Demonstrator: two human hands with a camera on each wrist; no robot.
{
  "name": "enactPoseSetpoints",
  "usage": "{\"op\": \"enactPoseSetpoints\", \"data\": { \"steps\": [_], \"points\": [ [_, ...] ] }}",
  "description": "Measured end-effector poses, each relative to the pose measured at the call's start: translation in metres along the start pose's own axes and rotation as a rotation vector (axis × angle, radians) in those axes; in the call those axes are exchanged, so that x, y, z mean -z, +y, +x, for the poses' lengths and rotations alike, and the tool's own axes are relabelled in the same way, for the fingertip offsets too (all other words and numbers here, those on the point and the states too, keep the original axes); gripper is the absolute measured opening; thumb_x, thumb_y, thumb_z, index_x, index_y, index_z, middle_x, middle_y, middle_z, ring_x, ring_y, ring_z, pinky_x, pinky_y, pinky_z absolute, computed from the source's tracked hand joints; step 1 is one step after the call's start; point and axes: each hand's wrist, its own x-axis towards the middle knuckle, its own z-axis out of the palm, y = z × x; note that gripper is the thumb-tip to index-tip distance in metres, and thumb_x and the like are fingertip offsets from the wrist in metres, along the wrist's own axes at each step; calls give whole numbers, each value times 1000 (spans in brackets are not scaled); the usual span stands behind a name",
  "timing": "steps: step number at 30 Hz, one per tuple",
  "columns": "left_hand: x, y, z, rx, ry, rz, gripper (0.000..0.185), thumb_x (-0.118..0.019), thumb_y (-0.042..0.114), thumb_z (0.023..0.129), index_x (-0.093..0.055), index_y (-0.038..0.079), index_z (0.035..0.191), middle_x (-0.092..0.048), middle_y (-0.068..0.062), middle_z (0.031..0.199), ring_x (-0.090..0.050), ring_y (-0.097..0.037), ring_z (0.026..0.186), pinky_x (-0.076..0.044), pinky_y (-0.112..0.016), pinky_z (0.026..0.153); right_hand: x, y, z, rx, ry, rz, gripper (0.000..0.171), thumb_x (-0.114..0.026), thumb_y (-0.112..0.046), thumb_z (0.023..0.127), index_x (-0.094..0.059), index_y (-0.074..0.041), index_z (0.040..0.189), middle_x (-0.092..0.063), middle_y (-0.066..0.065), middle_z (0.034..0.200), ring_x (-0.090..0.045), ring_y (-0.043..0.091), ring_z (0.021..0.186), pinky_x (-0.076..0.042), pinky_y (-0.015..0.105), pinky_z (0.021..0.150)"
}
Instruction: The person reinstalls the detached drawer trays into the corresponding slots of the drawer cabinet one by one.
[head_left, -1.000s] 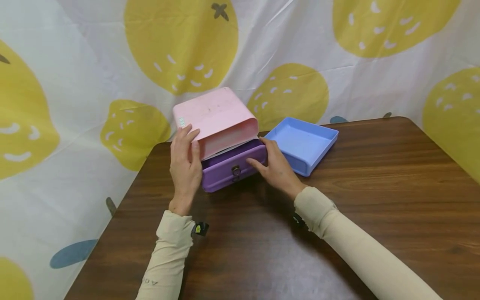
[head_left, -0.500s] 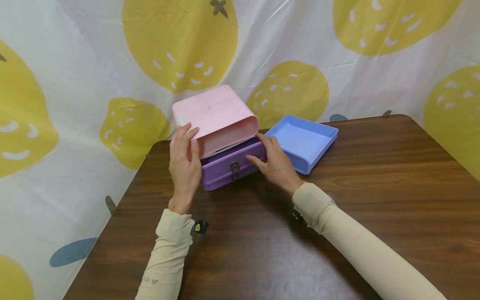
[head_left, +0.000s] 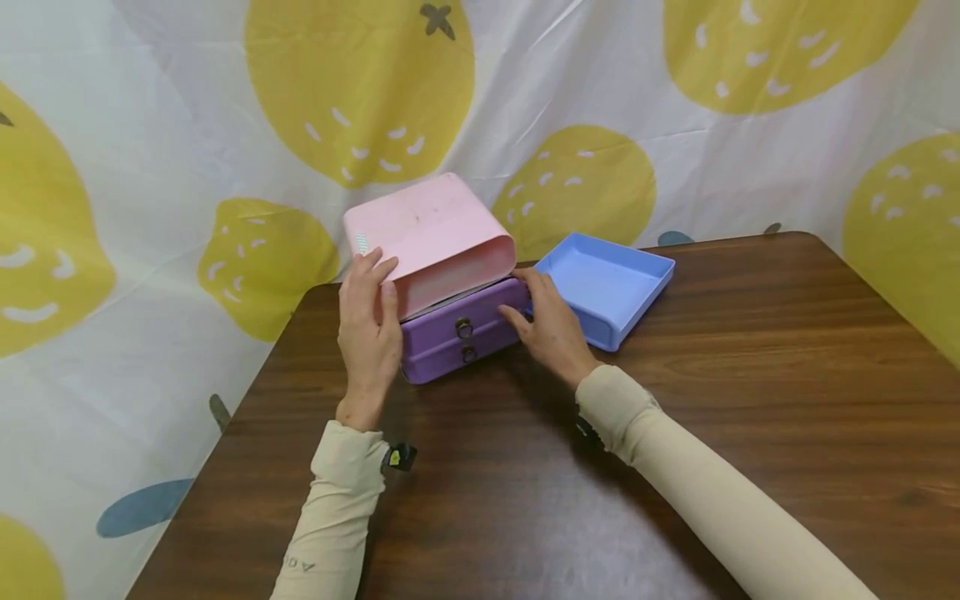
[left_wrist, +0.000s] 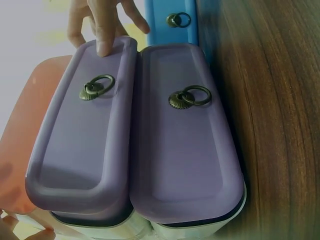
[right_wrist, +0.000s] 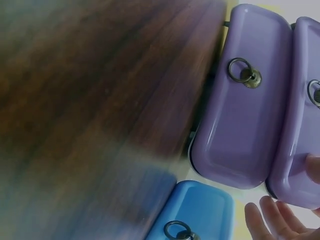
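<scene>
Pink case (head_left: pixel 435 237) holds 2 purple drawers (head_left: pixel 457 329); left hand (head_left: pixel 367 329) flat against it, right hand (head_left: pixel 551 325) fingertips pressing.

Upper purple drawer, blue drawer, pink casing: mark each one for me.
upper purple drawer (head_left: pixel 480 307), head view, on its front face right of the ring pull.
blue drawer (head_left: pixel 600 283), head view, on its bare inside floor.
pink casing (head_left: pixel 431 221), head view, on its top panel.

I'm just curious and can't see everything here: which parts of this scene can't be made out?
- Purple drawers: insides hidden behind their closed fronts, all views.
- Left hand: left wrist view shows only fingertips, cut off by the frame's bottom edge.
- Table: blurred in right wrist view.
- Blue tray: near corner hidden by right hand.
</scene>
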Motion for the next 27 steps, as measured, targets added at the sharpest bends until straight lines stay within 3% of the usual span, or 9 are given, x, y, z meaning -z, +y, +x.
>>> {"op": "enactPoseSetpoints", "data": {
  "steps": [21,27],
  "points": [
    [-2,-1,-2,5,0,12,33,-48,29,111,-68,17,135,-58,0,153,-38,-24,156,-36,-46,127,-4,5,9,28,46,10,44,-72,-19,99,-52,-6,135,-59,17,131,-61,37,124,-53,50,102],
    [-1,0,0,5,2,18,33,-49,28,111,-68,18,135,-59,1,153,-39,-23,156,-36,-45,127,-7,13,8,18,76,-3,22,-74,-16,98,-58,-5,108,-60,15,114,-63,33,106,-54,47,91]
  ]
}}
